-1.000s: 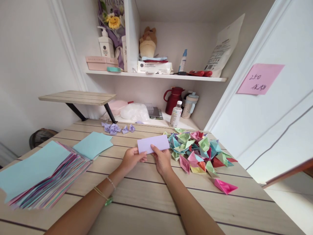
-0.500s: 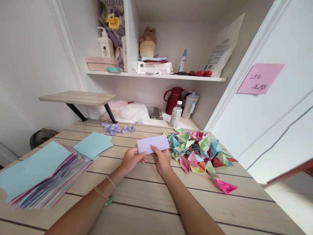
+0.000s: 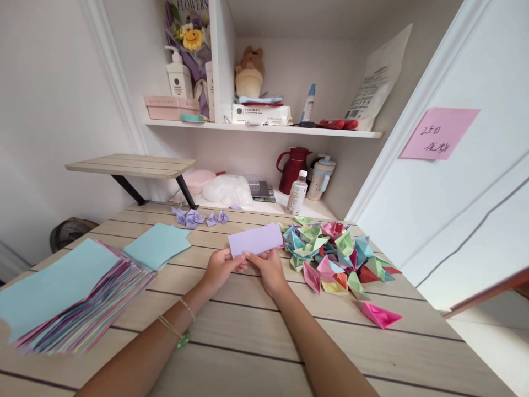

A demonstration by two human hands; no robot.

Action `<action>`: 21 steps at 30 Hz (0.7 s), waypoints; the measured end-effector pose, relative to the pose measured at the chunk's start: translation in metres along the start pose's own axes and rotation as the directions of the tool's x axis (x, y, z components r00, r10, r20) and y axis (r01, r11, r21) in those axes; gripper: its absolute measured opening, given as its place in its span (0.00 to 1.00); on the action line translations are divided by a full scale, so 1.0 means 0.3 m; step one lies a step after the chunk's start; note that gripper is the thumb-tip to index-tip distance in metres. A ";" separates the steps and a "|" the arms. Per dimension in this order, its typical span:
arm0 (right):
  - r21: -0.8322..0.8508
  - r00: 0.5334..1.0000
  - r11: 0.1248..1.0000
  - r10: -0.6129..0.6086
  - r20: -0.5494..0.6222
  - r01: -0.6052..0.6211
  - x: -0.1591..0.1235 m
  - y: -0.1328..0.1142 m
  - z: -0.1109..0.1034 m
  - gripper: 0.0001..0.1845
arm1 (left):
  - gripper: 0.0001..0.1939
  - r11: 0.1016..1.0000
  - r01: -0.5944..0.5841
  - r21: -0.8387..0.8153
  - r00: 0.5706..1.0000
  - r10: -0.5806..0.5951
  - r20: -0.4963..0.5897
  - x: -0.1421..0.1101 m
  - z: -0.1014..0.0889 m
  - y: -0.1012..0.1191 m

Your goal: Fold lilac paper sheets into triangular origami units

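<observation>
A folded strip of purple paper is held up in front of me, slightly tilted, over the wooden table. My left hand grips its lower left corner between thumb and fingers. Along the lower edge, my right hand pinches the paper, its thumb on the near face and its fingers behind. The two thumbs nearly meet at the bottom edge. To the right lies a heap of folded paper boats in several colours, with one pink paper boat apart from it.
On the left stand a thick stack of coloured paper and some light blue sheets. Small purple folded pieces lie at the back, near a raised wooden stand. A plastic bottle and a red jug stand behind the table.
The purple paper has shifted slightly left and up. My right thumb has slid from the paper's middle down to its lower edge, close to the left thumb.
</observation>
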State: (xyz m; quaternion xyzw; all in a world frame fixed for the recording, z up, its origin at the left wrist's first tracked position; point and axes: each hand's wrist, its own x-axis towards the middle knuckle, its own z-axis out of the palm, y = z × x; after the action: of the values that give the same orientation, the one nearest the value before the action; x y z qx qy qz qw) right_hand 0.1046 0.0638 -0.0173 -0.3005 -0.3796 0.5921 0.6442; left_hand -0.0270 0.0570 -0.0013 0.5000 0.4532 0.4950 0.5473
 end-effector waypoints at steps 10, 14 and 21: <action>0.076 0.998 0.996 0.043 -0.051 -0.039 0.011 -0.002 -0.008 0.31 | 0.14 0.999 -0.006 0.032 1.000 0.006 0.000 -0.003 0.001 0.007; 0.160 0.990 0.986 0.067 -0.120 -0.048 0.018 -0.014 -0.015 0.26 | 0.13 0.999 0.001 0.052 1.000 0.000 -0.013 0.001 -0.015 0.020; 0.106 0.928 0.989 -0.054 -0.368 0.099 0.024 -0.030 -0.040 0.31 | 0.11 1.000 -0.022 0.018 0.998 0.023 -0.065 0.014 -0.072 0.034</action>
State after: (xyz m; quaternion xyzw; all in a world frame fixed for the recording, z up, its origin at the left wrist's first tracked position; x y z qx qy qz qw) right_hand 0.1197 0.0707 -0.0152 -0.3498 -0.2283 0.5227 0.7432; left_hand -0.0490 0.0633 0.0068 0.4934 0.4692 0.5132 0.5225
